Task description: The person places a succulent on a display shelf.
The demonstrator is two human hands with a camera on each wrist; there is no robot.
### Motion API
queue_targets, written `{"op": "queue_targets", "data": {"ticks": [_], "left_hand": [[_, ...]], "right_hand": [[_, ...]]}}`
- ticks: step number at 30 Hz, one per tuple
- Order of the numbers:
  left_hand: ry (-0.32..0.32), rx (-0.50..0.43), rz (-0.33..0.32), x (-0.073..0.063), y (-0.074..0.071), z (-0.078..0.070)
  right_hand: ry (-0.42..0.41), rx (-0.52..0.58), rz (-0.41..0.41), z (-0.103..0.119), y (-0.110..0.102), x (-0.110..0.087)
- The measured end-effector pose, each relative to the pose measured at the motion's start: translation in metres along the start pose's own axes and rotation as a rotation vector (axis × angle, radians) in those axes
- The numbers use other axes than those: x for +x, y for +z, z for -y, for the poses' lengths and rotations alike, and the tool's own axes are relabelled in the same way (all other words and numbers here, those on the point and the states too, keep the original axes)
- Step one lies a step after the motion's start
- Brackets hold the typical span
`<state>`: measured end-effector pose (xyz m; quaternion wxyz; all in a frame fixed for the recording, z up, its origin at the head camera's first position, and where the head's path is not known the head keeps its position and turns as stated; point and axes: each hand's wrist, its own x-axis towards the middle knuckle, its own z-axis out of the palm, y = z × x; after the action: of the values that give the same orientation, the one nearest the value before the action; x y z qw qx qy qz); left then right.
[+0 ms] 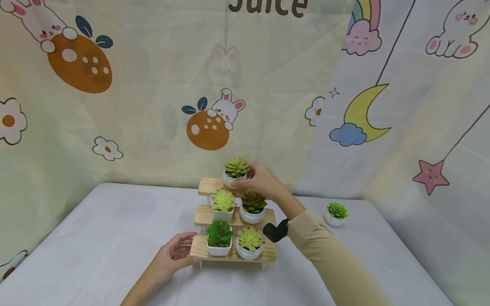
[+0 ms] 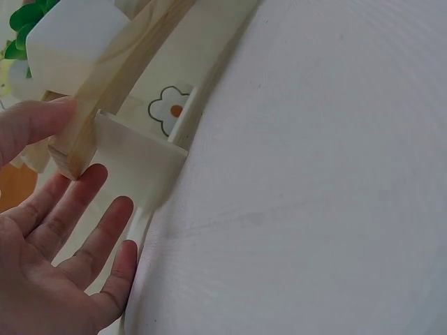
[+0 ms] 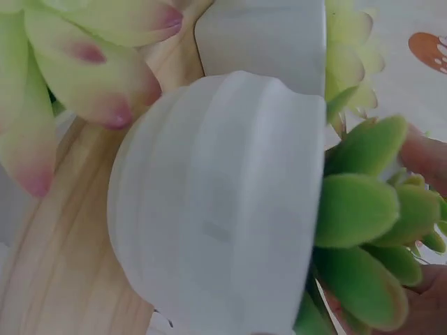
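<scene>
A three-tier wooden stand (image 1: 204,216) with white supports stands on the table. My left hand (image 1: 170,257) pinches the left end of its lowest board (image 2: 87,115), thumb on top and a fingertip below; the other fingers spread loosely. At the top tier my right hand (image 1: 264,182) grips a potted succulent (image 1: 236,168) in a white pot by its right side. Whether that pot touches the board is unclear. On the middle tier sit a pale-green succulent (image 1: 223,200) and a dark one (image 1: 253,202), whose ribbed white pot (image 3: 216,202) fills the right wrist view.
The lowest tier bears a deep-green succulent (image 1: 219,233) and a pale one (image 1: 250,239). Another small green succulent (image 1: 337,212) stands on the white table (image 1: 126,238) at the right. A printed cloth (image 1: 160,106) hangs behind the table.
</scene>
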<state>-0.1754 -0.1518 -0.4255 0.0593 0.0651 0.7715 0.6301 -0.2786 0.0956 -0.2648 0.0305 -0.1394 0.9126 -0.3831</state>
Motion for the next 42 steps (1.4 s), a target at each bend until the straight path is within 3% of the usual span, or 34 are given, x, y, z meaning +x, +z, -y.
{"op": "queue_targets", "data": {"ticks": [10,23,33,42], "left_hand": [[-0.016,-0.008,-0.001,0.001,0.001,0.001],[-0.022,-0.011,-0.006,0.000,0.002,-0.002],[0.000,-0.019,-0.004,0.000,0.001,-0.002],[0.012,-0.023,-0.012,0.001,0.001,0.000]], "right_hand": [[0.003,-0.031,0.031,0.001,0.007,0.005],[0.007,0.014,0.057,0.009,0.011,0.003],[0.016,-0.053,0.048,0.010,0.013,0.004],[0.016,0.005,0.064,0.004,-0.004,-0.011]]}}
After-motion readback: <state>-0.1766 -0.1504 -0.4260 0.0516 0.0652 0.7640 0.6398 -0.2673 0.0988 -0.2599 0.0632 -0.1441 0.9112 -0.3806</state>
